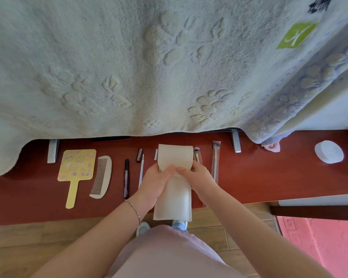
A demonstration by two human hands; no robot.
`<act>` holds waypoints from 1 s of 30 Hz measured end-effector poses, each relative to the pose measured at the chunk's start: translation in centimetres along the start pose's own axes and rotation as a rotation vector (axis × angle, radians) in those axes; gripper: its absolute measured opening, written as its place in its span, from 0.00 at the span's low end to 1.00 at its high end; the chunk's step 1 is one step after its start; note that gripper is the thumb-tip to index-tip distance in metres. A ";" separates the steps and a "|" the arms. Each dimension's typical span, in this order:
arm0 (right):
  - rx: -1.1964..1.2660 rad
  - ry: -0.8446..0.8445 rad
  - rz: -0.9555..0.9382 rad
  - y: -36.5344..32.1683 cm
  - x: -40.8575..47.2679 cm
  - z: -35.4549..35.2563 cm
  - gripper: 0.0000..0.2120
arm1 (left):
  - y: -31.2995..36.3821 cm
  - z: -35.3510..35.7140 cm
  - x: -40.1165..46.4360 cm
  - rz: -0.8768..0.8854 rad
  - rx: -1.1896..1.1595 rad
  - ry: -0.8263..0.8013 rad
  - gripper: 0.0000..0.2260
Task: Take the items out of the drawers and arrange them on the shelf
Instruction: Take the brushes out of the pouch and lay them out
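currently: cream brush pouch [174, 195], flap open, lying on the red-brown shelf [269, 177] with its near end overhanging the front edge. left hand [156, 182] and right hand [199, 176] both grip it at the flap fold. step, as judged: emptying or settling the pouch within the row. left of the hands: thin pen [141, 171], dark mascara tube [126, 178], white comb [101, 176], yellow hand mirror [75, 173]. right: packaged brush [215, 159], then open shelf up to a white round pad [329, 151]. hanging towel [149, 67] limits room behind.
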State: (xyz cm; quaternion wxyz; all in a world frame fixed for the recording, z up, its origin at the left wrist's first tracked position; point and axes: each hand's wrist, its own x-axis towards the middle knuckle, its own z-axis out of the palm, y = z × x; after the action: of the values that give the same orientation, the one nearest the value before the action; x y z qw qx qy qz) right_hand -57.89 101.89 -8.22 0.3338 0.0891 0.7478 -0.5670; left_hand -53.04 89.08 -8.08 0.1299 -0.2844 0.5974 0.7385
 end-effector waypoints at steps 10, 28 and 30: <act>-0.058 0.075 0.054 0.1 1.4 -0.1 0.19 | -0.5 1.1 1.4 -0.004 0.025 0.082 0.09; -0.470 0.239 -0.091 -0.8 2.6 0.0 0.16 | -0.5 1.1 1.5 0.178 0.393 0.180 0.16; -0.566 0.279 -0.153 -1.1 2.1 -0.4 0.12 | -0.3 0.8 1.1 0.241 0.425 0.192 0.17</act>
State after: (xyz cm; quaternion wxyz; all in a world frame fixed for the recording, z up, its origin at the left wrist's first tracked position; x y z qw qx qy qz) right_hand -60.19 101.41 -8.56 0.1959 0.0131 0.9189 -0.3423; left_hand -54.00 89.78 -8.83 0.0405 -0.2463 0.7781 0.5763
